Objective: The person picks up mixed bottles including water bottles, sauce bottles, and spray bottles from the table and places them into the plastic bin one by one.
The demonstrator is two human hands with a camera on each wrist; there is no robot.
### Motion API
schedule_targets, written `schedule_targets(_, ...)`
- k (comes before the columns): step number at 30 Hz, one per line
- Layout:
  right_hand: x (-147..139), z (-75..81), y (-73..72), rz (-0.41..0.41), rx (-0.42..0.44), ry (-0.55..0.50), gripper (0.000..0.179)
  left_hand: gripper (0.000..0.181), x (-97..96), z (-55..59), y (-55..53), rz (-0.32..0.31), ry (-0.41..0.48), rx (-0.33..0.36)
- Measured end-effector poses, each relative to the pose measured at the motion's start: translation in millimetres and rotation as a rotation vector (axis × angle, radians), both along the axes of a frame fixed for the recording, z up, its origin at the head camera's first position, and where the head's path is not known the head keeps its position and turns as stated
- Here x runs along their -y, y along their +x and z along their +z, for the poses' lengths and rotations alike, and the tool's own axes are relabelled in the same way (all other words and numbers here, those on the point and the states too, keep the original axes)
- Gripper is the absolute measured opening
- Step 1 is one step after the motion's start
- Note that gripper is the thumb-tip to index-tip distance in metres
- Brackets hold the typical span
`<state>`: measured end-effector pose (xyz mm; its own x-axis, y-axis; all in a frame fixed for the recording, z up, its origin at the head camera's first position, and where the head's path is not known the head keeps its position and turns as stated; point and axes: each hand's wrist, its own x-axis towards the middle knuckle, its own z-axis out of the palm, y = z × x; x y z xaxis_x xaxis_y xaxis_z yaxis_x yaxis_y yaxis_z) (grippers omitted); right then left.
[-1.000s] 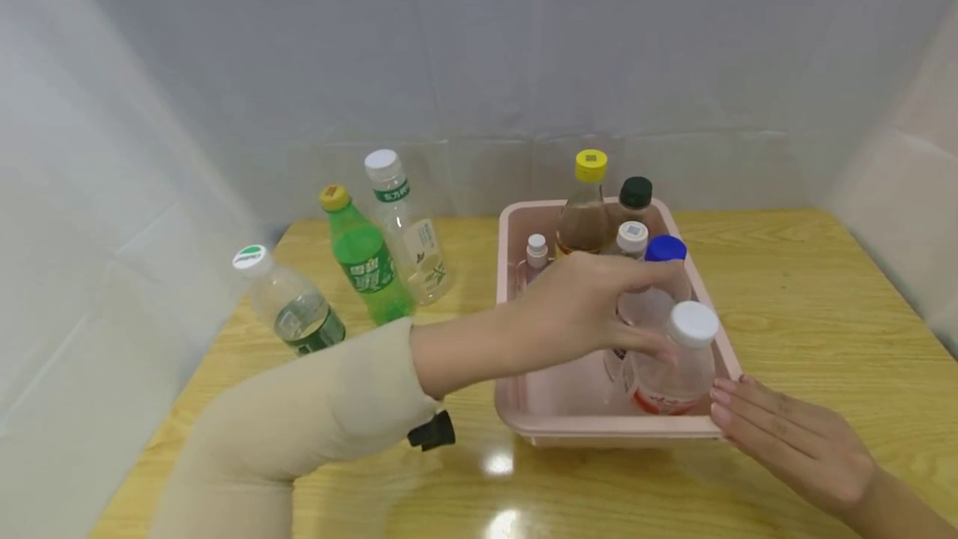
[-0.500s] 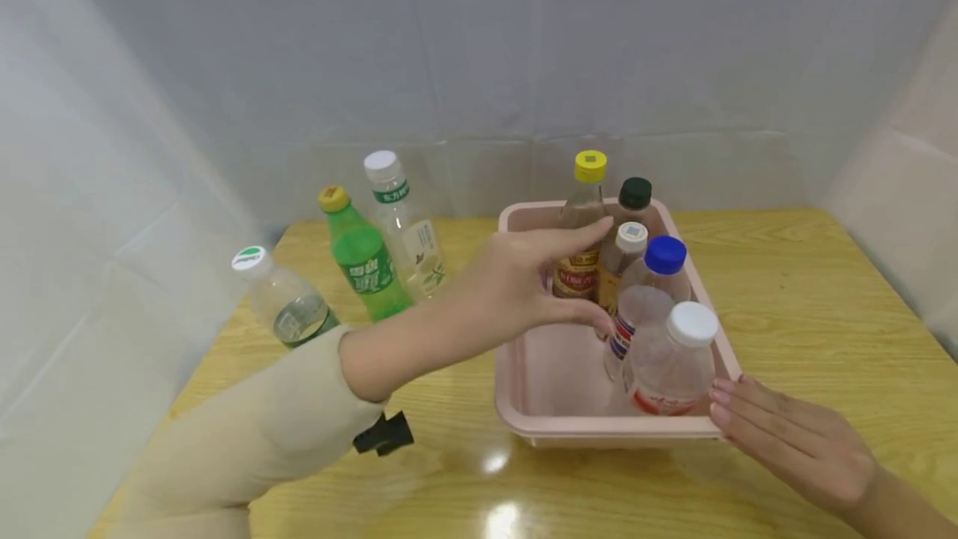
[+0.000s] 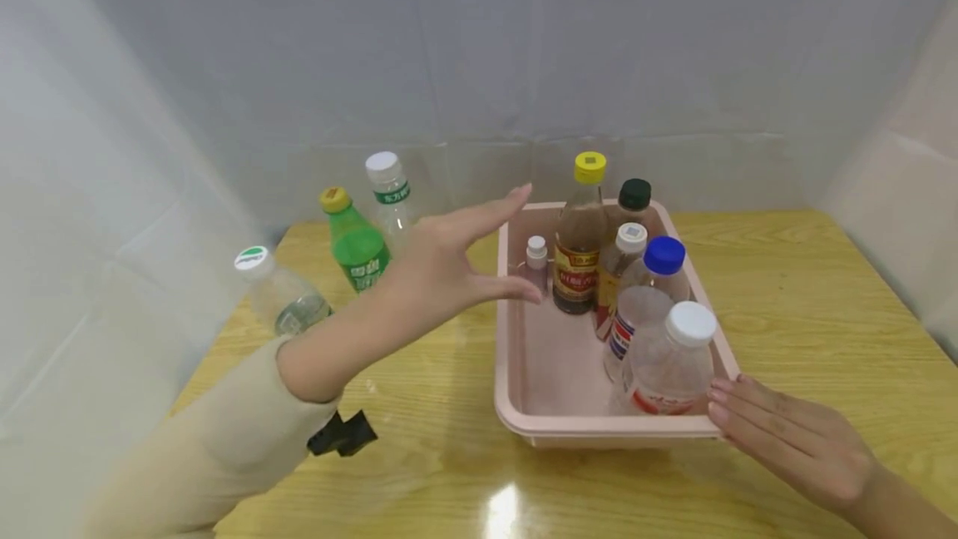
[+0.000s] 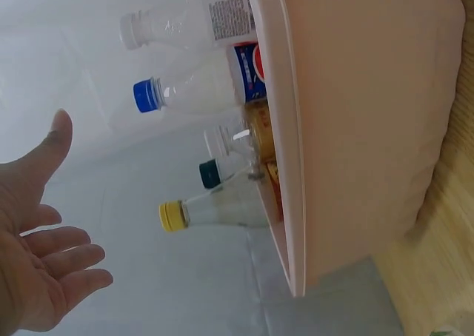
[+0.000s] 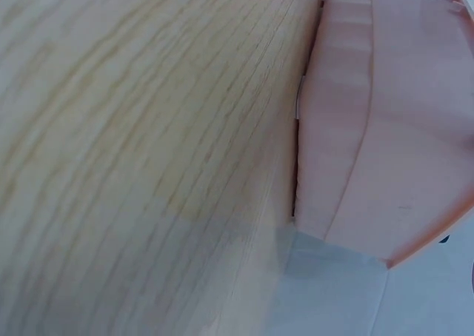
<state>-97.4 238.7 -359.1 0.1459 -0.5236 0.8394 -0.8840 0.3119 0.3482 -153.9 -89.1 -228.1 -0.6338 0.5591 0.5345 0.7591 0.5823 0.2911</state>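
Head view: left hand (image 3: 441, 260) wide, thumb and fingers apart, holding nothing, out at the left rim of the pink rectangular plastic tub (image 3: 599, 425). Right hand (image 3: 804, 439) has straight fingers against the tub's near right corner, not gripping. Change: left hand has come off the clear plastic bottle with white cap and red label (image 3: 669, 364) and swung left. That bottle stands upright in the near right corner, unmoved since, so I'd call its placement done.

Also in the tub: clear bottle with blue cap (image 3: 647, 298), brown sauce bottle with yellow cap (image 3: 579, 231), small white-capped bottle (image 3: 536, 260), two more behind. Three remain on the wooden table (image 3: 786, 298), left of the tub: green bottle with yellow cap (image 3: 359, 244), two clear bottles, one partly behind the left hand.

Left wrist view: confirms bare palm, thumb well out, hand apart from the yellow-capped neck.

Right wrist view: just tub outer wall and table; can't make out the right hand here.
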Motion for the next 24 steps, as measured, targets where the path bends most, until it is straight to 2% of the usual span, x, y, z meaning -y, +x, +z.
schedule_targets(6, -1.5, -6.0, -3.6, 0.062, -0.007, -0.034, 0.027, 0.087, 18.3, 2.2, 2.7, 0.057, 0.02, -0.038)
schedule_targets(11, -1.2, -7.5, -4.1, 0.084, -0.004, -0.056, 0.025, 0.088, 33.9, 4.4, 5.9, 0.1, 0.077, -0.038)
schedule_targets(17, -4.2, -8.6, -2.4, 0.065, 0.011, -0.019, 0.027, 0.088, 57.6, 2.3, 8.6, 0.205, 0.108, -0.076)
schedule_targets(20, -4.1, -9.0, -2.7, 0.082, 0.026, -0.016, 0.027, 0.087, 71.4, 2.1, 10.3, 0.247, 0.136, -0.099)
schedule_targets(24, -3.3, -8.7, -2.5, 0.093, 0.041, -0.023, 0.027, 0.085, 87.4, 3.2, 13.5, 0.309, 0.176, -0.085)
